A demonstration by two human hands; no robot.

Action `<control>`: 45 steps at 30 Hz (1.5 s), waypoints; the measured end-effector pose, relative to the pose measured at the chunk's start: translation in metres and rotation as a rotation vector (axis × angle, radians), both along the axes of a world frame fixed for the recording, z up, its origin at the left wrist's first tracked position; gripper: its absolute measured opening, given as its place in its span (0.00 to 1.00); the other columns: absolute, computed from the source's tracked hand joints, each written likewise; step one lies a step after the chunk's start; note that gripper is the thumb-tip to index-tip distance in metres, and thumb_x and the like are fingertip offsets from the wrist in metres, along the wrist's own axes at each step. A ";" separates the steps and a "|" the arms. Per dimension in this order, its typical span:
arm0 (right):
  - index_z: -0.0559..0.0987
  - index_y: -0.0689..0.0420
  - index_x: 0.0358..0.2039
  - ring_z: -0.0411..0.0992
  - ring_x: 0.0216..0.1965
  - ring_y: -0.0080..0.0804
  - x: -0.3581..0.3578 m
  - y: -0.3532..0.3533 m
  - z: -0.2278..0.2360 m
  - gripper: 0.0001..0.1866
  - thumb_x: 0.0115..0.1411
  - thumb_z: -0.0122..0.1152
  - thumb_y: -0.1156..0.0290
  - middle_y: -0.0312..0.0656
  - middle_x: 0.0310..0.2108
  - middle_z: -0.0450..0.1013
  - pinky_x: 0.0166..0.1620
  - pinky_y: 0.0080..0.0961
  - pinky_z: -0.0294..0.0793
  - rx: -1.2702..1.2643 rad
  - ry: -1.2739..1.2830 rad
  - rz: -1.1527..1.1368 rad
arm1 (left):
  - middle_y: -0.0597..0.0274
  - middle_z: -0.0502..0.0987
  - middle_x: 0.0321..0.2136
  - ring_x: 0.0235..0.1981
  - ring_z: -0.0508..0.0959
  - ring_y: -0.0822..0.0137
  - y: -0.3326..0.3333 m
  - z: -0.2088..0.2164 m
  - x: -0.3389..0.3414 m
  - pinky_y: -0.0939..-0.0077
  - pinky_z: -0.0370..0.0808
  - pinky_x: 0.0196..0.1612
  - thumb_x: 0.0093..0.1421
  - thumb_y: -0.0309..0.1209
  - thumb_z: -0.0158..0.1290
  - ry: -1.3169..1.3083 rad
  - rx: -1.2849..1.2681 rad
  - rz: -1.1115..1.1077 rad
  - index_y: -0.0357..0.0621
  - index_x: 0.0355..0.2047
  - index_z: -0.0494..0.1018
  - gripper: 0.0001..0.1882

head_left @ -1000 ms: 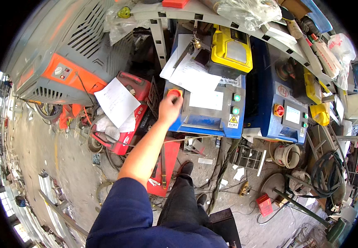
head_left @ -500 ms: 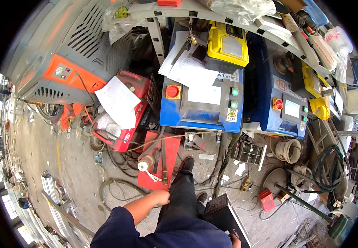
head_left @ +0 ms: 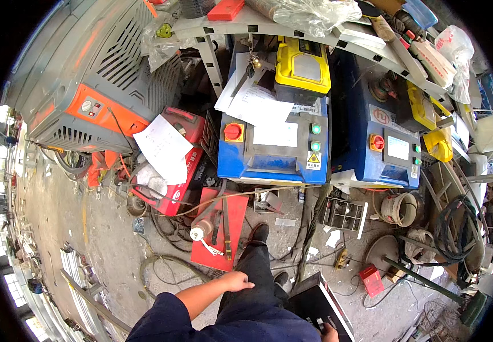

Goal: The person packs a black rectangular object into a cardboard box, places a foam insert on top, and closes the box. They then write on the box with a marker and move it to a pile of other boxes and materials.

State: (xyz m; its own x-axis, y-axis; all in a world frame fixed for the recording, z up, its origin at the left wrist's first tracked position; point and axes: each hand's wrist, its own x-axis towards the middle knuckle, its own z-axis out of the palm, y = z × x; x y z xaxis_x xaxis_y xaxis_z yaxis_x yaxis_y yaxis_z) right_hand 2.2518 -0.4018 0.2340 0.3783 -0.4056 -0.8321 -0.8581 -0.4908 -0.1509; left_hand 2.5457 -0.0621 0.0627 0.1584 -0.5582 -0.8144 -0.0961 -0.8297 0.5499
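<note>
My left hand (head_left: 236,281) hangs in front of my dark trousers, its fingers curled in and nothing visible in them. At the lower edge my right hand (head_left: 329,332), partly cut off by the frame, grips the side of a black box (head_left: 310,297) with a pale edge. That box hangs tilted beside my right leg. Ahead of my left hand a red sheet (head_left: 206,260) lies on the floor. On it rest a dark strap (head_left: 226,229) and a pale-ended cylindrical thing (head_left: 199,232).
Two blue machines (head_left: 240,165) with screens and red knobs stand ahead, beneath a metal rack (head_left: 229,26). A red machine (head_left: 169,200) and a large grey-orange unit (head_left: 75,137) stand left. Cables (head_left: 166,259) cross the floor. At right are a divided tray (head_left: 343,215), bucket (head_left: 399,210) and red box (head_left: 370,280).
My left hand has swung right across my trousers. The black box and my right hand have shifted slightly right, and the whole view has moved a little.
</note>
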 end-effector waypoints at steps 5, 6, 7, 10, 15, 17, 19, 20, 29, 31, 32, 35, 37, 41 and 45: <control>0.73 0.63 0.58 0.72 0.55 0.50 0.001 -0.001 -0.019 0.28 0.62 0.63 0.60 0.58 0.52 0.74 0.56 0.37 0.71 0.104 0.066 0.038 | 0.68 0.73 0.21 0.26 0.74 0.73 -0.023 0.015 0.019 0.74 0.73 0.29 0.61 0.43 0.58 1.012 -0.111 -0.072 0.41 0.29 0.77 0.16; 0.73 0.63 0.57 0.60 0.65 0.55 0.007 -0.002 -0.019 0.28 0.61 0.64 0.59 0.60 0.60 0.67 0.65 0.40 0.63 0.175 0.153 -0.036 | 0.68 0.68 0.18 0.23 0.73 0.74 -0.030 0.014 0.012 0.75 0.73 0.28 0.62 0.40 0.57 1.127 -0.236 -0.229 0.42 0.26 0.74 0.15; 0.74 0.63 0.57 0.61 0.65 0.55 0.008 -0.001 -0.019 0.28 0.61 0.64 0.60 0.60 0.60 0.67 0.64 0.40 0.63 0.182 0.089 -0.055 | 0.67 0.68 0.17 0.21 0.73 0.72 -0.039 0.015 0.006 0.74 0.73 0.26 0.61 0.38 0.56 1.119 -0.218 -0.293 0.42 0.25 0.73 0.14; 0.74 0.63 0.57 0.61 0.65 0.54 0.000 0.001 -0.026 0.27 0.61 0.64 0.62 0.59 0.61 0.66 0.63 0.39 0.64 0.207 0.045 -0.066 | 0.65 0.68 0.16 0.17 0.72 0.70 -0.071 0.017 0.003 0.72 0.72 0.22 0.61 0.36 0.55 1.080 -0.101 -0.437 0.42 0.22 0.70 0.14; 0.76 0.66 0.51 0.69 0.56 0.53 -0.003 0.006 -0.020 0.24 0.62 0.64 0.60 0.58 0.55 0.71 0.61 0.40 0.67 0.180 -0.046 -0.154 | 0.64 0.68 0.15 0.15 0.72 0.68 -0.078 0.020 -0.017 0.70 0.71 0.19 0.60 0.36 0.55 1.020 -0.042 -0.468 0.41 0.21 0.69 0.15; 0.79 0.62 0.40 0.77 0.40 0.60 -0.004 -0.004 -0.022 0.24 0.53 0.70 0.54 0.60 0.33 0.78 0.42 0.47 0.76 0.160 -0.116 -0.067 | 0.65 0.68 0.14 0.15 0.71 0.69 -0.065 0.021 -0.031 0.71 0.70 0.19 0.61 0.37 0.55 1.006 -0.030 -0.382 0.42 0.20 0.69 0.16; 0.79 0.62 0.41 0.77 0.41 0.60 -0.015 -0.009 -0.043 0.24 0.54 0.67 0.53 0.61 0.34 0.78 0.43 0.47 0.76 0.104 -0.111 0.056 | 0.65 0.68 0.15 0.15 0.69 0.70 -0.056 0.027 -0.048 0.72 0.69 0.19 0.61 0.38 0.56 0.948 -0.053 -0.287 0.42 0.20 0.70 0.16; 0.79 0.62 0.42 0.77 0.42 0.60 -0.012 -0.014 -0.046 0.25 0.55 0.66 0.52 0.61 0.35 0.78 0.44 0.47 0.76 0.091 -0.093 0.103 | 0.65 0.68 0.15 0.15 0.69 0.70 -0.051 0.032 -0.061 0.72 0.69 0.19 0.61 0.38 0.56 0.916 -0.068 -0.236 0.42 0.20 0.70 0.17; 0.81 0.61 0.38 0.77 0.42 0.57 -0.043 -0.041 -0.104 0.26 0.53 0.66 0.48 0.59 0.35 0.78 0.47 0.44 0.75 0.073 -0.294 0.436 | 0.68 0.72 0.19 0.21 0.71 0.73 0.007 0.100 -0.256 0.74 0.70 0.25 0.63 0.41 0.53 0.469 -0.053 0.091 0.40 0.27 0.76 0.17; 0.82 0.61 0.37 0.77 0.42 0.56 -0.044 -0.045 -0.108 0.27 0.52 0.66 0.47 0.59 0.35 0.78 0.47 0.44 0.76 0.058 -0.355 0.505 | 0.68 0.72 0.19 0.21 0.71 0.73 0.023 0.118 -0.293 0.74 0.70 0.26 0.64 0.41 0.53 0.462 -0.054 0.167 0.40 0.27 0.76 0.17; 0.82 0.61 0.38 0.77 0.42 0.56 -0.043 -0.044 -0.107 0.27 0.52 0.66 0.46 0.59 0.36 0.78 0.47 0.44 0.76 0.059 -0.364 0.540 | 0.68 0.72 0.19 0.21 0.71 0.73 0.031 0.127 -0.312 0.74 0.70 0.26 0.64 0.41 0.53 0.463 -0.057 0.211 0.40 0.27 0.76 0.17; 0.82 0.60 0.36 0.78 0.42 0.55 -0.050 -0.030 -0.113 0.28 0.53 0.65 0.44 0.57 0.36 0.79 0.46 0.45 0.76 0.022 -0.479 0.636 | 0.68 0.75 0.21 0.24 0.73 0.75 0.046 0.149 -0.367 0.74 0.73 0.29 0.63 0.44 0.56 0.429 -0.022 0.429 0.40 0.28 0.79 0.18; 0.82 0.61 0.37 0.77 0.42 0.56 -0.060 -0.015 -0.114 0.28 0.52 0.66 0.45 0.57 0.36 0.79 0.46 0.45 0.76 0.033 -0.482 0.683 | 0.66 0.76 0.22 0.25 0.75 0.73 0.060 0.131 -0.405 0.73 0.74 0.29 0.62 0.43 0.57 0.398 -0.066 0.437 0.40 0.32 0.80 0.17; 0.82 0.62 0.36 0.77 0.40 0.58 -0.070 0.016 -0.104 0.26 0.53 0.67 0.49 0.59 0.33 0.78 0.45 0.47 0.76 0.101 -0.485 0.698 | 0.65 0.74 0.20 0.24 0.74 0.71 0.073 0.125 -0.454 0.72 0.74 0.28 0.61 0.44 0.58 0.478 0.004 0.483 0.39 0.27 0.77 0.18; 0.82 0.61 0.39 0.78 0.39 0.57 -0.082 0.058 -0.107 0.25 0.54 0.66 0.49 0.58 0.32 0.79 0.45 0.46 0.76 0.177 -0.419 0.827 | 0.62 0.76 0.22 0.24 0.75 0.68 0.097 0.106 -0.536 0.70 0.75 0.28 0.61 0.44 0.58 0.509 0.106 0.567 0.40 0.29 0.78 0.17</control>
State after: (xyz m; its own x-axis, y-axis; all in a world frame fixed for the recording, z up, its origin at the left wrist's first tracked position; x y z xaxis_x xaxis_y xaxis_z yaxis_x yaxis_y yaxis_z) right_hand 2.1694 -0.3433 0.1271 0.7718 0.2441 -0.5871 -0.1073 -0.8601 -0.4987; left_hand 2.0099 0.0350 0.1685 -0.0115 -0.4178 -0.9084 0.6032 -0.7275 0.3270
